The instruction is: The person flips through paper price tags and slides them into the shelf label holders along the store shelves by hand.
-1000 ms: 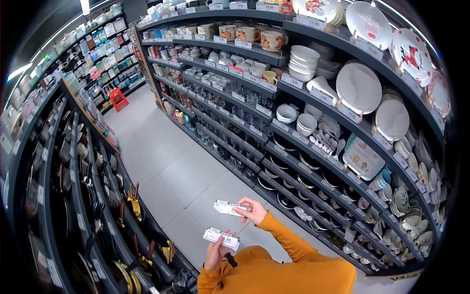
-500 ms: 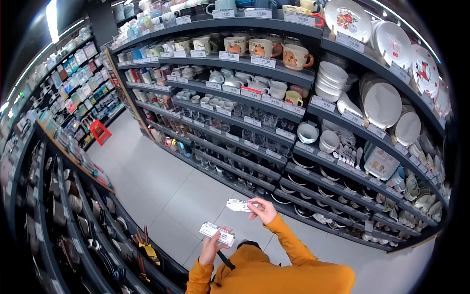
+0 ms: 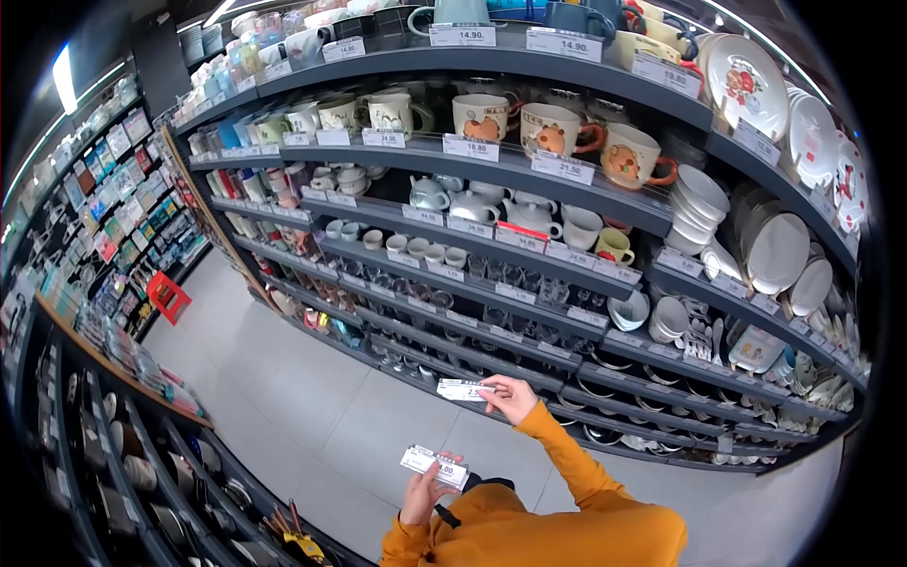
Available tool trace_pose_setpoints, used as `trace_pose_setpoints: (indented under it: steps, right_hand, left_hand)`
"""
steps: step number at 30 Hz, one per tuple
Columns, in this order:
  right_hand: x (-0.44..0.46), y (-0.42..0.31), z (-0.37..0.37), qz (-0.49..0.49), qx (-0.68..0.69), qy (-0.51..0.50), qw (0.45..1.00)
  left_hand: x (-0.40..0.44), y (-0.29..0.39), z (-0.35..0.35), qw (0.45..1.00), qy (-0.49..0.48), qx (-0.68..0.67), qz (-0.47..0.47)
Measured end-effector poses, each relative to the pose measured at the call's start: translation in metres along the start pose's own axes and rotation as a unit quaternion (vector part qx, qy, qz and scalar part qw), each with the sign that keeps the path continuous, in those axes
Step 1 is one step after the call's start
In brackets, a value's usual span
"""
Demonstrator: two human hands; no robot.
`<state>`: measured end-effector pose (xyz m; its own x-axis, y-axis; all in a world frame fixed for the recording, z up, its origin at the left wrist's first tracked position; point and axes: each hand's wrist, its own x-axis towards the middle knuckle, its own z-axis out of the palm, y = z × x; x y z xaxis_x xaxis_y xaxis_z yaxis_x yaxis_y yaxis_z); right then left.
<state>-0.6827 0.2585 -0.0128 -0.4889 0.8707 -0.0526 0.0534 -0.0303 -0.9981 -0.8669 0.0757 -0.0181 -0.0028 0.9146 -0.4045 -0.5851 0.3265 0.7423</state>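
**White rectangular price labels (image 3: 416,461) held up above the pale grey tiled floor (image 3: 302,406)!**

Most of the view is taken up by a long, dark grey, many-tiered shelving unit (image 3: 511,62), packed with crockery and glassware. Along the bottom, a mustard-orange long-sleeved top (image 3: 567,529) is seen, both sleeves stretched out over the aisle. Far down the tiles, a bright red step stool (image 3: 168,298) is spotted by the end display. On the right, white oval plates (image 3: 777,251) are stood on edge, and nearer the middle, cream mugs with orange cartoon animals (image 3: 550,129) are lined up on an upper tier, with prices posted beneath.

Now the hands! By the left hand (image 3: 422,495), the stack of labels is gripped, thumb laid across the front, a printed ".00" left showing. Higher up and to the right, a thin white label with a dark top band (image 3: 458,389) is pinched by its near end between the thumb and fingers of the right hand (image 3: 511,399). The two are held apart, just short of the shelves in view; whether more labels are tucked behind the pinched one cannot be told.
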Motion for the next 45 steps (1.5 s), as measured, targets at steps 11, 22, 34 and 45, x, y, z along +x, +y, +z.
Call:
trace_pose_setpoints:
  steps: [11,22,34,45]
  right_hand:
    - [0.026,0.013,0.042,0.035,-0.010,0.155,0.987]
    - [0.040,0.036,0.121,0.022,0.041,0.296,0.954]
    - [0.063,-0.034,0.002,-0.059,-0.134,0.381,0.913]
    - [0.111,-0.136,-0.108,-0.169,-0.425,0.354,0.816]
  left_hand:
    - [0.099,0.077,-0.066,0.989,-0.077,0.044,-0.121]
    - [0.149,0.155,-0.152,0.956,-0.167,0.162,-0.181]
    - [0.124,0.123,-0.125,0.961,-0.160,0.115,-0.193]
    - [0.113,0.072,-0.067,0.979,-0.119,0.065,-0.150]
